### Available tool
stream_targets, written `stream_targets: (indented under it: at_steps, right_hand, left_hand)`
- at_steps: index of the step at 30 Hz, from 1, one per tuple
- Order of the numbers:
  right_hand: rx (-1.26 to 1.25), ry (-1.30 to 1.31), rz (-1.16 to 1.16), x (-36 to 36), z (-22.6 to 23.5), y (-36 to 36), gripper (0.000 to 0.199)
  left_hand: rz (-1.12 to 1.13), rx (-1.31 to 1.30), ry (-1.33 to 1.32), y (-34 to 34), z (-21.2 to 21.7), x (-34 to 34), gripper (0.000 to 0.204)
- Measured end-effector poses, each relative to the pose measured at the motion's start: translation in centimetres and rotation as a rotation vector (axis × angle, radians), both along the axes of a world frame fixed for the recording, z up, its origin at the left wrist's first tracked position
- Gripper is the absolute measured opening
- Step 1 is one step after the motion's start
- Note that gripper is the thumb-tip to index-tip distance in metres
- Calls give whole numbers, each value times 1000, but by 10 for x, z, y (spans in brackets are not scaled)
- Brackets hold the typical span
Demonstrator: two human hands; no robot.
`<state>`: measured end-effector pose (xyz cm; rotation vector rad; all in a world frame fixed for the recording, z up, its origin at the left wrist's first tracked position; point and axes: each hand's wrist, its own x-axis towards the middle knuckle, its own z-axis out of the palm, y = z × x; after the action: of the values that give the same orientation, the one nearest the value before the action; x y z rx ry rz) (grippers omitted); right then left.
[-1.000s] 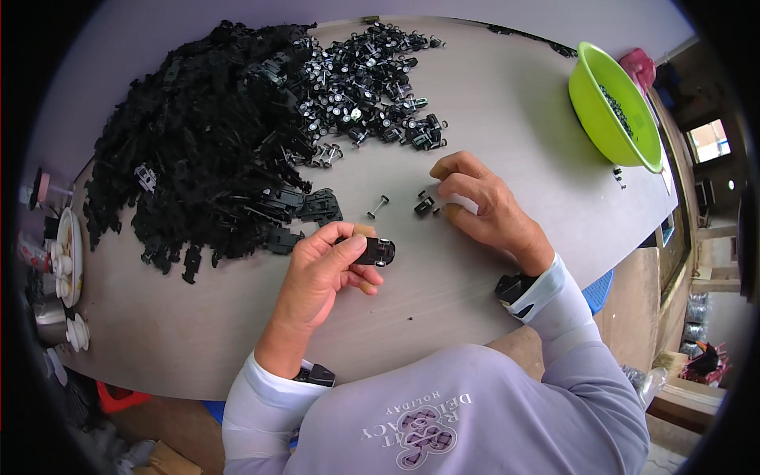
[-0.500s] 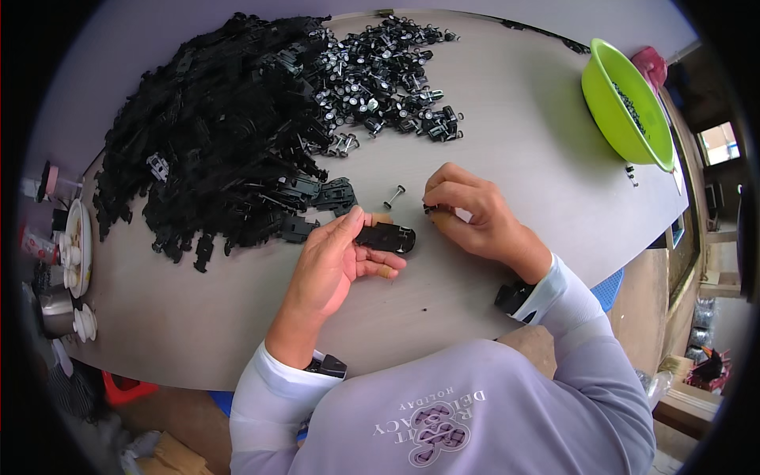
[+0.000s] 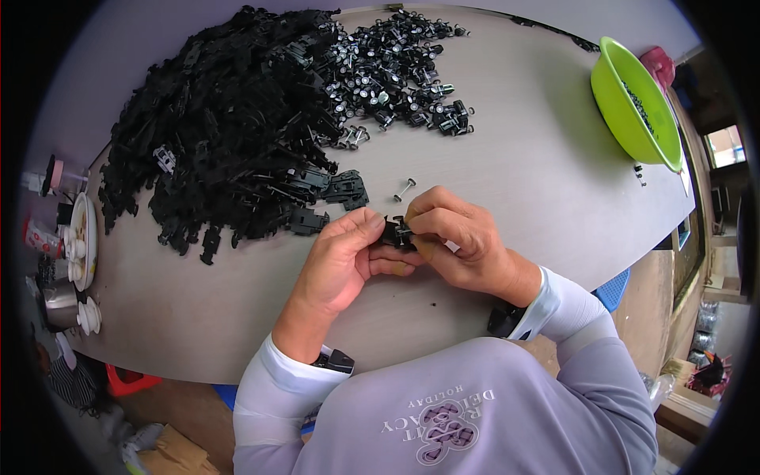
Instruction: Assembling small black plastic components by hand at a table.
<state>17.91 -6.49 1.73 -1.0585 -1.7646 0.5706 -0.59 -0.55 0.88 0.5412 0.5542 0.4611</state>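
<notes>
In front of me, my left hand (image 3: 340,249) is closed on a black plastic toy car chassis (image 3: 393,234). The fingers of my right hand (image 3: 459,237) are pinched at the chassis's right end, on a small wheel axle (image 3: 403,225) that is partly hidden by the fingertips. Just beyond both hands, a loose wheel axle (image 3: 405,189) with a silvery rod and dark wheels lies on the table. To the left of it, a few more black chassis (image 3: 346,189) rest at the edge of a large pile.
A large heap of black chassis (image 3: 229,127) covers the table's far left. Beside it spreads a heap of wheel axles (image 3: 388,71). At the far right stands a lime-green basin (image 3: 625,111) with small parts inside. A tray with white cups (image 3: 79,237) sits at the left edge.
My right hand has moved left to meet the left hand, bringing the small axle onto the chassis. The left hand keeps its hold, and the chassis now looks tilted.
</notes>
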Motion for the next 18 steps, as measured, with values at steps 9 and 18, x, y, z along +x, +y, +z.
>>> stream_targets:
  at_steps: [9, 18]
  right_hand:
    - [17, -137, -18, 0, 1, -3, 14]
    - [22, -181, -39, -6, 0, -6, 18]
  left_hand:
    - [-5, 58, 17, -2, -3, 0, 22]
    - [29, 274, 158, -7, 8, 5, 17]
